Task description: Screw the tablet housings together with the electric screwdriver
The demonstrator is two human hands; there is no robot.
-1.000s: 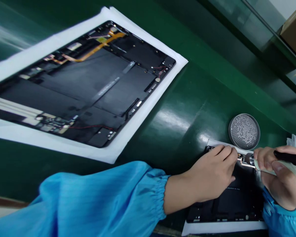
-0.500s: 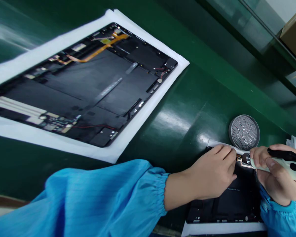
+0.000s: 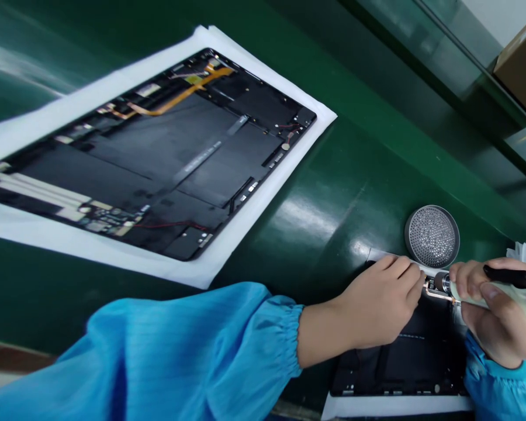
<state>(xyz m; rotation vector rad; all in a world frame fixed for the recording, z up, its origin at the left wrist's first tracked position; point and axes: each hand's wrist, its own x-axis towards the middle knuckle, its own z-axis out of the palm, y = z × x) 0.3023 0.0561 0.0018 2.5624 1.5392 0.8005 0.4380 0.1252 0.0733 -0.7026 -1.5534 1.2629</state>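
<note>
Nothing moved; dish w/ tiny screws.

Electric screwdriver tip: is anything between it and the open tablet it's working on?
Nothing visible. The electric screwdriver in the right hand points at the open tablet; the left hand presses beside the tip, not across it.

Both hands low, fingers curled

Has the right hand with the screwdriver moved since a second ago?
No, barely. The right hand keeps the electric screwdriver just below the round screw dish, tip beside the left hand.
</note>
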